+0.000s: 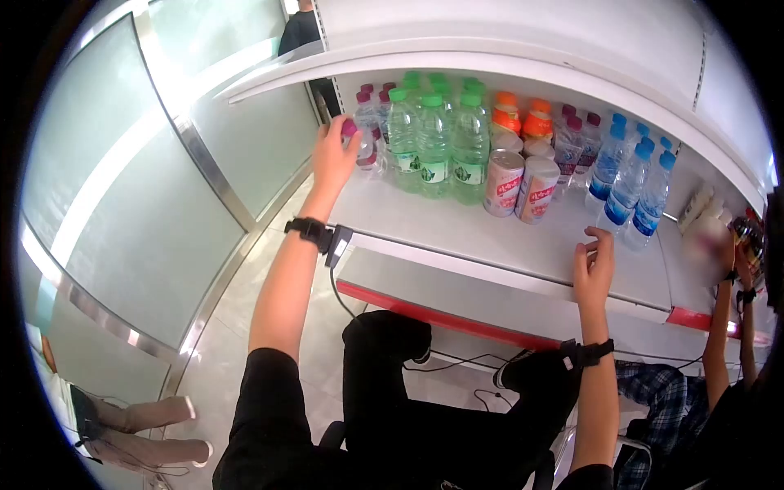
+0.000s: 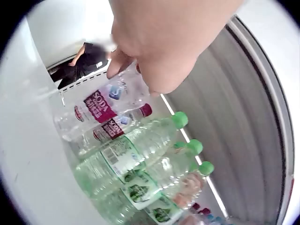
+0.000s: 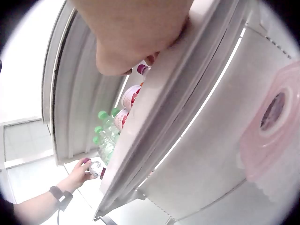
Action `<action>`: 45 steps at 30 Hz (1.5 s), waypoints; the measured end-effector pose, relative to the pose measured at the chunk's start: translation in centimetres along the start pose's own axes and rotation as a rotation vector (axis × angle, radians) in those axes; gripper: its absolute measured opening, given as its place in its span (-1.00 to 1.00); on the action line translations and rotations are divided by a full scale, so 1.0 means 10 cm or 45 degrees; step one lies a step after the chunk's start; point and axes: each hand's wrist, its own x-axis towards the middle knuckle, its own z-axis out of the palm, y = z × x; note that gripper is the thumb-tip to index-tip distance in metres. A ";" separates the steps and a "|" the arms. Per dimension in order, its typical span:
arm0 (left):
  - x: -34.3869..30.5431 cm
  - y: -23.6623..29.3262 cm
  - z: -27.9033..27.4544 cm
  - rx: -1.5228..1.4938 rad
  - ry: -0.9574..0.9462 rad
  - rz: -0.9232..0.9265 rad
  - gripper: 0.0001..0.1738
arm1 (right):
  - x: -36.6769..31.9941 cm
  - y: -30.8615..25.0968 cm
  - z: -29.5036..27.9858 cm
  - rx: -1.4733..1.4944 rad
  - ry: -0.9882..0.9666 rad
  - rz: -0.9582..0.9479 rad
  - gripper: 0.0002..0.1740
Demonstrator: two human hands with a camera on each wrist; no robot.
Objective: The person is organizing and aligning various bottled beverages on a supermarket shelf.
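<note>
My left hand (image 1: 333, 159) grips the top of a clear soda bottle (image 2: 101, 107) with a purple label, at the left end of the shelf. In the left wrist view that bottle stands beside another purple-capped one and green-capped bottles (image 2: 126, 154). Over the shelf's front edge, my right hand (image 1: 594, 265) holds nothing, its fingers loosely bent. Nearest to it are blue-capped water bottles (image 1: 627, 186). Two pink-and-white cans (image 1: 504, 181) stand between the hands, in front of orange-capped bottles (image 1: 537, 121).
An upper shelf (image 1: 490, 65) overhangs the bottles. Frosted glass panels (image 1: 122, 155) stand at the left. Another person's hands (image 1: 731, 253) are among items at the far right, and a person in light trousers (image 1: 139, 425) is at lower left. Cables lie on the floor.
</note>
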 end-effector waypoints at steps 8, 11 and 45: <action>-0.09 0.12 0.26 -0.561 -0.376 -0.595 -0.08 | -0.05 -0.04 0.03 -0.060 -0.001 -0.057 -0.69; -0.12 -0.02 0.40 -0.611 -0.230 -0.596 -0.12 | -0.06 -0.09 0.04 -0.084 -0.016 -0.083 -0.69; -0.47 -0.39 0.81 -0.161 -0.523 -0.274 -0.34 | -0.07 0.03 0.04 -0.170 0.006 -0.073 -0.69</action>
